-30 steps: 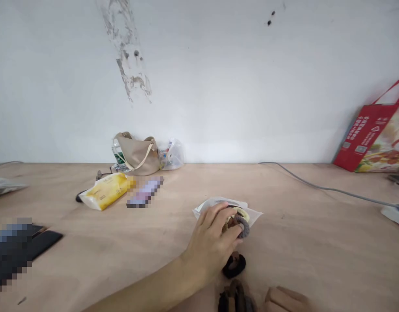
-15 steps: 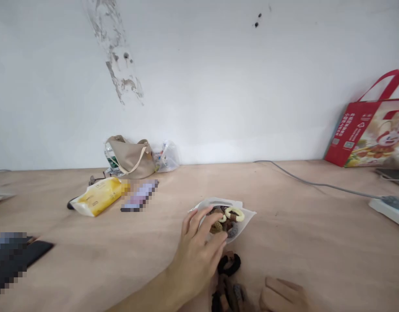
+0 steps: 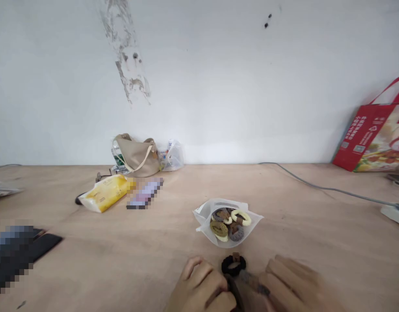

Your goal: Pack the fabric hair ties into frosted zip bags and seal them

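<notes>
My left hand (image 3: 201,288) rests at the bottom edge with its fingers curled against a bunch of dark hair ties (image 3: 243,284). My right hand (image 3: 295,286) reaches in from the right, smeared by motion, its fingertips on the same bunch. A black hair tie (image 3: 233,264) lies on the table just beyond both hands. Farther back stands an open clear bag (image 3: 202,214) that holds several hair ties in yellow, brown and grey.
On the wooden table (image 3: 300,225) lie a yellow packet (image 3: 105,193) and a beige shoulder bag (image 3: 136,156) at the back left, a dark phone (image 3: 45,242) at the left, a grey cable (image 3: 319,187), and a red shopping bag (image 3: 374,136) at the right.
My left hand has drawn back from the clear bag to the bunch of hair ties at the bottom edge. My right hand has come further into view towards that bunch.
</notes>
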Demonstrator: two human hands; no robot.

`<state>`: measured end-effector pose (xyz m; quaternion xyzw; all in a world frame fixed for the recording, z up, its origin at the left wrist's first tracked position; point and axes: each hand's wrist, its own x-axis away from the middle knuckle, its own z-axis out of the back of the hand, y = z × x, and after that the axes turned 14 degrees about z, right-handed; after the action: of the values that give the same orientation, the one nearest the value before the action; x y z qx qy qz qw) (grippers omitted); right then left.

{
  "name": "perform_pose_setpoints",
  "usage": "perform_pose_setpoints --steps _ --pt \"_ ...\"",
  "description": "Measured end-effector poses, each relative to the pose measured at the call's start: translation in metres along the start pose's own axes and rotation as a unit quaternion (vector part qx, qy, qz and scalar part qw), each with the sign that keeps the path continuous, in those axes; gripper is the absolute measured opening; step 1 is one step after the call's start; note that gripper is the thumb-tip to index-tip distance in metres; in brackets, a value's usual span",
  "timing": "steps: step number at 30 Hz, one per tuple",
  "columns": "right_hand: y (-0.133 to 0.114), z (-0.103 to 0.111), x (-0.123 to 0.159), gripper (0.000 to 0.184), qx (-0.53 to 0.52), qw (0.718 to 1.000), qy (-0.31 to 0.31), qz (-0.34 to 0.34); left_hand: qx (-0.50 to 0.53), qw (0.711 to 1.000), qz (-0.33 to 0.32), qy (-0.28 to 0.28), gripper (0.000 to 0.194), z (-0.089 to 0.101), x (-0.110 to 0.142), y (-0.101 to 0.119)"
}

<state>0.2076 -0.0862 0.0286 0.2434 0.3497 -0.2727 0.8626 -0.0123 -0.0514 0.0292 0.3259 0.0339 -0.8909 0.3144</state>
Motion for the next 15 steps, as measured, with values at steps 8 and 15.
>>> perform_pose_setpoints --steps 8,15 --pt "0.043 -0.012 -0.027 0.02 0.093 0.992 -0.078 0.024 -0.044 0.999 -0.025 0.015 0.032 -0.005 -0.003 -0.002" --pt "0.043 -0.032 -0.03 0.035 0.09 0.991 -0.101 0.004 -0.008 1.0 0.012 0.02 0.026 0.008 -0.014 0.002"
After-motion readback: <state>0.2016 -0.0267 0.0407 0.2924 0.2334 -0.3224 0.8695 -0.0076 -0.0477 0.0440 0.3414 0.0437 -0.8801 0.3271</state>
